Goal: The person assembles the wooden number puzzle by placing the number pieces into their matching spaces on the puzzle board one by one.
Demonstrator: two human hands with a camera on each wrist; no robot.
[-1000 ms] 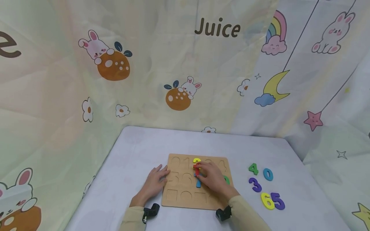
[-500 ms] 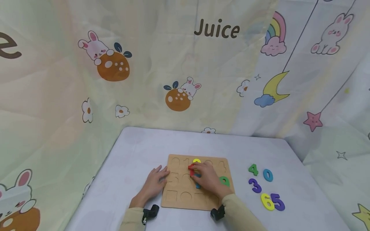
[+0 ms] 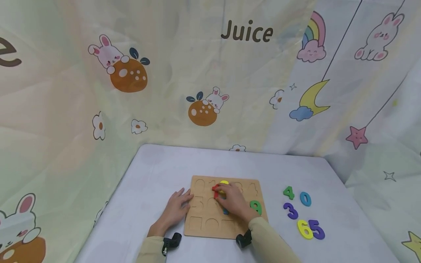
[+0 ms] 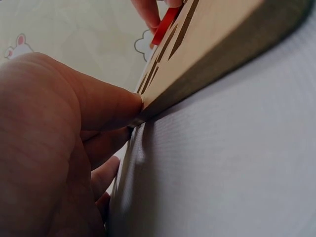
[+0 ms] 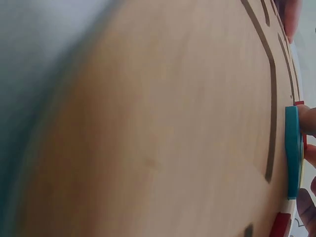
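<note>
My right hand [image 3: 236,201] pinches a red number 1 [image 3: 215,194] over the upper middle of the wooden number board [image 3: 200,228], close to the 1-shaped recess. Just behind those fingers a yellow number piece [image 3: 224,182] shows in part. Below them, a blue piece [image 3: 225,211] is mostly covered by the hand; it stands proud of the wood in the right wrist view. A green 9 [image 3: 255,207] sits at the board's right side. My left hand [image 3: 175,205] rests at the left edge, its thumb [image 4: 116,106] touching the board's rim and its other fingers loosely extended.
Right of the board lie a green 4 [image 3: 289,192], a blue 0 [image 3: 305,199], a purple 3 [image 3: 291,211], a yellow 6 [image 3: 304,229] and a purple 5 [image 3: 317,230] touching it. Another red piece [image 5: 281,225] shows low in the right wrist view. Printed curtains [image 3: 164,109] hang behind the table.
My right hand has moved left with the red 1, from above the blue piece to beside the 1 recess, uncovering the green 9. The left hand has stayed put.
</note>
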